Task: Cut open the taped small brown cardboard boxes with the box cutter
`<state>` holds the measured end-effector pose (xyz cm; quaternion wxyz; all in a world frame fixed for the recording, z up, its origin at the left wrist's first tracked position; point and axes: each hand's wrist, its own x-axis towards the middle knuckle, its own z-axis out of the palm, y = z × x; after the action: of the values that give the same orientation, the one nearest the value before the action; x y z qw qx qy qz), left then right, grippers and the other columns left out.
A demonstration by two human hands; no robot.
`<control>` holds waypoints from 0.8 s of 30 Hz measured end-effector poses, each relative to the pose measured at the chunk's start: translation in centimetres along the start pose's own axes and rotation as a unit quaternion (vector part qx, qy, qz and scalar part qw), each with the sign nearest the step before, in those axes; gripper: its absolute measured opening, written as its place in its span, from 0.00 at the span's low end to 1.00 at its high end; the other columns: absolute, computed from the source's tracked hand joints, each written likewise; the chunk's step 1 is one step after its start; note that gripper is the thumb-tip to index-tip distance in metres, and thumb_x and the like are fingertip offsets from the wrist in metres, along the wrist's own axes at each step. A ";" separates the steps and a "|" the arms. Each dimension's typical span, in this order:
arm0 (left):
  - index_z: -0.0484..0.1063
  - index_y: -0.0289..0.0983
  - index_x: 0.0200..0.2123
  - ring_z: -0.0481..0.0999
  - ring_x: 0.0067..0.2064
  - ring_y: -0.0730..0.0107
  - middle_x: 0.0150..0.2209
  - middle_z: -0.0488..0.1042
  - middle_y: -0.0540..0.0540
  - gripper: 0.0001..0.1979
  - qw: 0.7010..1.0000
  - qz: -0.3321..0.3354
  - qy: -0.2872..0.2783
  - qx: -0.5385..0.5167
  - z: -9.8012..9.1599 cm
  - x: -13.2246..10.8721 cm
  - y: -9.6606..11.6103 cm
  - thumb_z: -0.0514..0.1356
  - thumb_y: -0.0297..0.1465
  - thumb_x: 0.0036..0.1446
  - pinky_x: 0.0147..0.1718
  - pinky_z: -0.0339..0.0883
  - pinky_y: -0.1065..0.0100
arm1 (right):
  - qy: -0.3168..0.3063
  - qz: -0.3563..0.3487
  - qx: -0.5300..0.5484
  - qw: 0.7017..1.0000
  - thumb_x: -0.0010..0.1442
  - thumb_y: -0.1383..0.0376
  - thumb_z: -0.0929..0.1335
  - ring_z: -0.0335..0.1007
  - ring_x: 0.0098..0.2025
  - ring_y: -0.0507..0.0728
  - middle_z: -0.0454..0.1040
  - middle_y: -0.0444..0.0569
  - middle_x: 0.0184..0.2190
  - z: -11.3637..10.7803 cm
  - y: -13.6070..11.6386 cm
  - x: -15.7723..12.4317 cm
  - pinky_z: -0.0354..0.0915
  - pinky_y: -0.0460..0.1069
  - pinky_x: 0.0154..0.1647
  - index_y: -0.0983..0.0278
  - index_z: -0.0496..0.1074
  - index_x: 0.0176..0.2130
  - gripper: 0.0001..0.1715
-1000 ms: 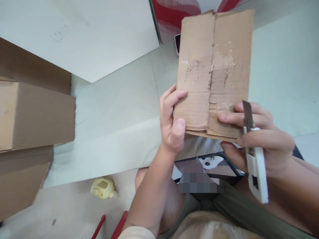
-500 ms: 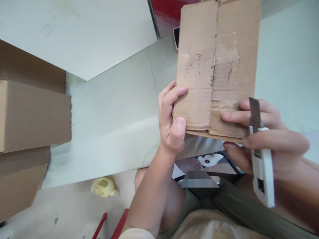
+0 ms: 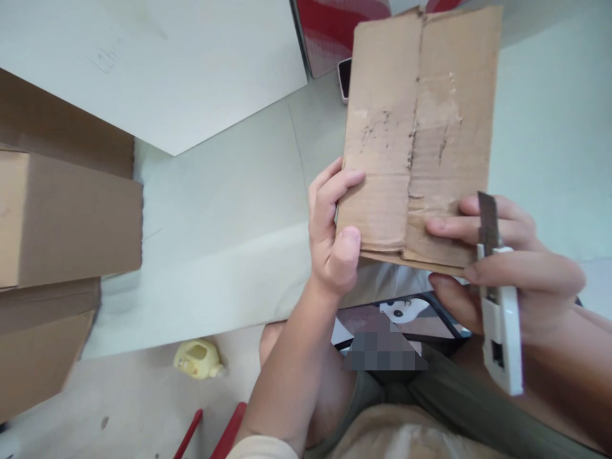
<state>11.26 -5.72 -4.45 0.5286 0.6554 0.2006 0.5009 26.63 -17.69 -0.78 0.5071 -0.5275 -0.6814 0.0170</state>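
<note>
A brown cardboard box (image 3: 382, 159) is held up in front of me, its middle seam facing me with strips of clear tape and dark scuffs on it. My left hand (image 3: 332, 236) grips its lower left edge, thumb in front at the corner. At the lower right, my right hand (image 3: 526, 255) holds a white box cutter (image 3: 501, 325), the dark blade out and pointing up. Fingers of that same hand also press on the box's face and bottom edge.
A large white box or board (image 3: 167, 70) stands at the upper left, with cardboard boxes (image 3: 86, 217) below it. Behind the held box are a red panel (image 3: 335, 38) and a phone (image 3: 343, 81). A yellow bottle (image 3: 198, 359) lies on the floor near red legs (image 3: 229, 430). A tablet-like screen (image 3: 435, 319) rests at my lap.
The box sits slightly lower and tilts a little more in view. Both hands keep their grips, and the surroundings shift slightly right with the camera.
</note>
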 end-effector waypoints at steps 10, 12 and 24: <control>0.70 0.54 0.59 0.62 0.69 0.46 0.61 0.67 0.50 0.22 0.999 0.032 0.005 0.029 -0.1 0.3 -0.2 0.52 0.52 0.66 0.69 0.56 0.40 | 0.007 -0.002 0.000 1.000 0.63 0.69 0.71 0.78 0.54 0.57 0.81 0.46 0.49 0.2 0.2 0.0 0.75 0.61 0.57 0.56 0.66 0.32 0.12; 0.70 0.54 0.58 0.62 0.68 0.46 0.60 0.67 0.49 0.22 0.999 0.030 0.005 0.035 -0.1 0.3 -0.2 0.51 0.52 0.67 0.68 0.57 0.39 | 0.008 -0.004 -0.003 1.000 0.63 0.68 0.71 0.79 0.52 0.56 0.81 0.45 0.50 0.2 0.1 0.1 0.75 0.61 0.57 0.56 0.65 0.31 0.13; 0.66 0.59 0.60 0.55 0.73 0.44 0.64 0.64 0.51 0.23 1.000 0.006 0.000 0.007 0.0 0.0 -0.6 0.52 0.55 0.65 0.69 0.57 0.39 | 0.009 -0.016 -0.005 1.000 0.61 0.70 0.72 0.78 0.53 0.58 0.82 0.45 0.49 0.2 0.3 0.3 0.76 0.61 0.56 0.56 0.64 0.30 0.15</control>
<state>11.41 -5.56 -4.98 0.5210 0.6602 0.1999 0.5027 26.68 -17.27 -0.84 0.5111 -0.5194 -0.6848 0.0008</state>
